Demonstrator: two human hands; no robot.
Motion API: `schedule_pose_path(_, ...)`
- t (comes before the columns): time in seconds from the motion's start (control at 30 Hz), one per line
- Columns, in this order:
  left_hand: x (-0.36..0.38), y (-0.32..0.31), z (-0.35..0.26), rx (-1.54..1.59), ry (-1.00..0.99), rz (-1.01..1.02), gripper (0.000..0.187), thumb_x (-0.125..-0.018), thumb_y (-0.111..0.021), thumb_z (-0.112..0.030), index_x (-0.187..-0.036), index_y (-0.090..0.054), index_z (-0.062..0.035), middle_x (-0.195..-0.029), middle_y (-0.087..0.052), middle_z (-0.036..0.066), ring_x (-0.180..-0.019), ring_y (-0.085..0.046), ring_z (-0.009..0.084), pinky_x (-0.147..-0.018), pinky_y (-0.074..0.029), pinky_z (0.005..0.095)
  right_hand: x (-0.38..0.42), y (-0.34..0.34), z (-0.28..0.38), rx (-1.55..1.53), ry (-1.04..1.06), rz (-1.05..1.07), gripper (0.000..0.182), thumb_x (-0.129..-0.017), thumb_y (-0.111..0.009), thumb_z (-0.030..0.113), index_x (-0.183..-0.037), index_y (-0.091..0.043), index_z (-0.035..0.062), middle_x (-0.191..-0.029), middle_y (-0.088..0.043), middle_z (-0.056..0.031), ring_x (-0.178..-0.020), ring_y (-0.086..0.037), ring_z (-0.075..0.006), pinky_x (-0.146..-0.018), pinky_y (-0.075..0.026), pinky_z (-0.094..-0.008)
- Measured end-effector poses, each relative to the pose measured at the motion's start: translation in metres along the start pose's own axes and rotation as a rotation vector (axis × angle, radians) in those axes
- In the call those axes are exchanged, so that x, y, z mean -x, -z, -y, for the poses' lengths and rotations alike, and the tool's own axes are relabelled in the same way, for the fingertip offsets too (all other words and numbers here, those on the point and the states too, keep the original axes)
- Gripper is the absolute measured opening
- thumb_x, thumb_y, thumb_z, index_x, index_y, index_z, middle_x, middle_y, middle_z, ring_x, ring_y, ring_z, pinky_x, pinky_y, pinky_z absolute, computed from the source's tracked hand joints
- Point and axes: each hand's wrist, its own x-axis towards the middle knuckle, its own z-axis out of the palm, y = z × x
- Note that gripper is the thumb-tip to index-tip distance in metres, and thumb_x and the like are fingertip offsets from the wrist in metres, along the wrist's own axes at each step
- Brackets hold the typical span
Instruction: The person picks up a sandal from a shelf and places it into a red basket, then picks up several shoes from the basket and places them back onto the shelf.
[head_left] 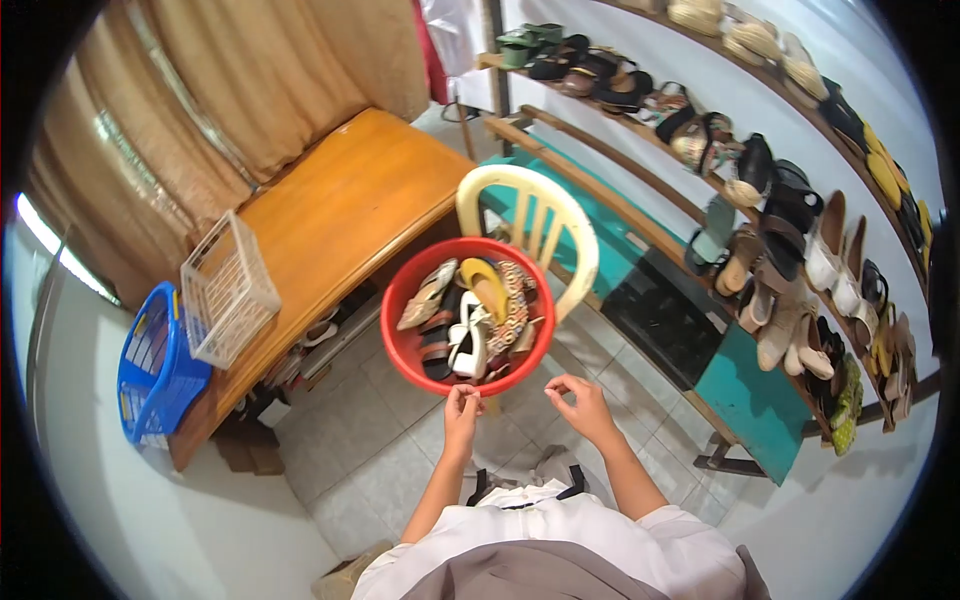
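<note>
A red basin [394, 345] full of shoes stands in front of me, on or against a cream plastic chair [586, 250]. In it lie a yellow shoe [484, 288], a white sandal [468, 350], a patterned shoe [512, 315], a black and brown sandal [436, 340] and a beige flat [428, 296]. My left hand [462, 412] is at the basin's near rim with its fingers curled together; whether they hold anything is hidden. Just right of the basin, my right hand [582, 405] is loosely bent, thumb and fingers apart, holding nothing visible.
To the left is a wooden desk [350, 190] with a white plastic basket [235, 300] and a blue basket [155, 370] at its near end. Shoe racks [640, 125] packed with shoes line the right wall. Below them is a teal bench [750, 410] with a black panel [660, 320].
</note>
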Motion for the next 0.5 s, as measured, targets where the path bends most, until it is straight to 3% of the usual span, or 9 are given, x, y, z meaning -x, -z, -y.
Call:
schedule_pose_path(0.3, 0.02, 0.185, -0.015, -0.042, 0.044, -0.225, 0.004, -0.083, -0.048, -0.013, -0.085, -0.048, -0.0095, -0.072, -0.051, -0.001, -0.065, -0.051, 0.0087, -0.059, -0.041, 0.0224, -0.017, -0.143, 0.064, -0.072, 0.063, 0.072, 0.01, -0.078, -0.06, 0.01, -0.085, -0.058, 0.0024, -0.076, -0.061, -0.0096, -0.068, -0.061, -0.019, -0.063, -0.048, -0.0289)
schedule_pose_path(0.5, 0.013, 0.241, -0.031, 0.025, 0.009, -0.247, 0.003, -0.084, -0.049, -0.012, -0.084, -0.048, -0.0093, -0.07, -0.049, -0.001, -0.064, -0.049, 0.0075, -0.059, -0.041, 0.0215, -0.022, -0.199, 0.088, -0.061, 0.053, 0.133, 0.01, -0.078, -0.06, 0.011, -0.085, -0.058, 0.0023, -0.076, -0.061, -0.0095, -0.067, -0.06, -0.02, -0.063, -0.047, -0.029)
